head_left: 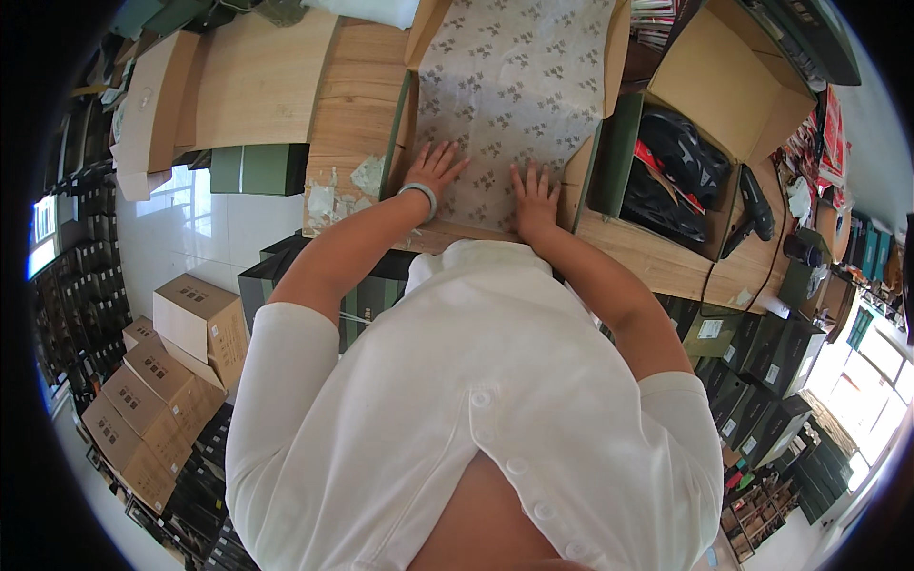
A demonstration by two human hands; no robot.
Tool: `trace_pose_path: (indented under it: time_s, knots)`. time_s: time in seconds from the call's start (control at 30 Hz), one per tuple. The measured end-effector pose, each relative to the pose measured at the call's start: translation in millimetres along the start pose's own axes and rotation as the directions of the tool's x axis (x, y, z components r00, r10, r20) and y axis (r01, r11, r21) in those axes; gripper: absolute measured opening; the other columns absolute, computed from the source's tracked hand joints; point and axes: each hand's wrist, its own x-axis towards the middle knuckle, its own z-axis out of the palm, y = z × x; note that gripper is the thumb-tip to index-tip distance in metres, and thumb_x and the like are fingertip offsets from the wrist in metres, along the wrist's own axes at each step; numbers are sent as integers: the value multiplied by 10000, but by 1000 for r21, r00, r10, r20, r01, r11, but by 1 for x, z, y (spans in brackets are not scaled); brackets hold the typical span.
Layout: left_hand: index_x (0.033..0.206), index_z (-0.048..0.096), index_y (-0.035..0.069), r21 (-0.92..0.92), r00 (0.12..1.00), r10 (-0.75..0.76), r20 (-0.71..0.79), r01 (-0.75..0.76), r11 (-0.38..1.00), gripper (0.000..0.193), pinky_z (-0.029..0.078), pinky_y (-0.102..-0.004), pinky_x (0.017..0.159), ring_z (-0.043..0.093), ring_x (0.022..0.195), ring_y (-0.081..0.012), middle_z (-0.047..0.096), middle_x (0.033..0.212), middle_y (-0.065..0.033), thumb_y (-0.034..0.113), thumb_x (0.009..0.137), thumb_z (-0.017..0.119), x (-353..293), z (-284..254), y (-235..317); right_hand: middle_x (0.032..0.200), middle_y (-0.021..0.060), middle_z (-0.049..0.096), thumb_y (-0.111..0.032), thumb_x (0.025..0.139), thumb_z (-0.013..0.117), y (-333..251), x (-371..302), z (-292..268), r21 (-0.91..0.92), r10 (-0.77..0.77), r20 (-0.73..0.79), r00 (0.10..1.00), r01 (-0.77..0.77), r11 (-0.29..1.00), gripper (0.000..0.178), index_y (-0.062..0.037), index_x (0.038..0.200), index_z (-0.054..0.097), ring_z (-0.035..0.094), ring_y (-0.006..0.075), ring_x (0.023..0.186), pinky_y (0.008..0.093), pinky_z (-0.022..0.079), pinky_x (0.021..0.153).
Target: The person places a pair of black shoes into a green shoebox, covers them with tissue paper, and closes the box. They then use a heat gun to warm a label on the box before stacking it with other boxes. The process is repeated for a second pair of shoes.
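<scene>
A long sheet of patterned wrapping paper point(514, 86) lies over an open shoe box point(411, 114) on the wooden table point(362, 86). My left hand point(436, 167) lies flat on the paper's near left part, fingers spread, with a pale bangle on its wrist. Close beside it, my right hand point(535, 198) presses flat on the paper's near right part. Neither hand holds anything.
To the right stands another open box point(733, 105) holding black shoes point(681, 157). A black handheld tool point(754, 205) lies past it. Brown cartons point(162, 381) and dark shoe boxes point(752, 381) are stacked on the floor at both sides.
</scene>
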Motion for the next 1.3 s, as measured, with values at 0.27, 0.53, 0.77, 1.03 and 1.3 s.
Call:
trace_pose_path:
  time_s: [0.27, 0.53, 0.77, 1.03, 1.3]
  knots:
    - [1497, -195, 308, -133, 967, -86, 242, 121, 984, 1361, 46, -540, 1152, -86, 1461, -358, -179, 1577, -149, 564, 622, 816, -12, -20, -14, 1587, 152, -119, -489, 579, 865, 7, 3, -34, 82, -4, 233, 973, -16, 996, 1381, -264, 1522, -118, -53, 408, 1453, 624, 83, 1124]
    - [1526, -12, 259, -234, 965, -50, 259, 113, 966, 1212, 146, -542, 1138, 12, 1447, -400, -50, 1573, -189, 544, 666, 794, -12, -40, -21, 1573, 193, 21, -509, 614, 831, 14, 6, -18, 148, -56, 105, 993, 40, 988, 1238, -240, 1531, 44, 65, 432, 1438, 638, 184, 1092]
    - [1384, 373, 109, -643, 943, -291, 159, 323, 694, 628, 393, -514, 1001, 460, 1203, -388, 384, 1407, -198, 398, 882, 616, 37, -48, -30, 1338, 259, 411, -271, 889, 620, 34, 46, -39, 438, 140, -33, 990, -112, 892, 589, -62, 1389, 391, 571, 399, 1041, 509, 454, 901]
    - [1487, 224, 147, -627, 891, -431, 142, 418, 658, 690, 434, -482, 962, 535, 1157, -371, 465, 1358, -209, 490, 941, 470, 61, -54, -45, 1391, 263, 368, -98, 862, 525, 52, 86, -57, 408, 218, -12, 976, -195, 892, 559, -14, 1393, 372, 626, 410, 931, 481, 535, 760]
    - [1518, 150, 148, -705, 898, -436, 58, 346, 619, 778, 434, -476, 958, 541, 1175, -356, 552, 1280, -212, 481, 913, 509, 61, -41, -51, 1356, 239, 457, -186, 897, 576, 56, 76, -81, 556, 218, 5, 976, -184, 810, 511, -55, 1366, 422, 632, 376, 973, 433, 536, 802]
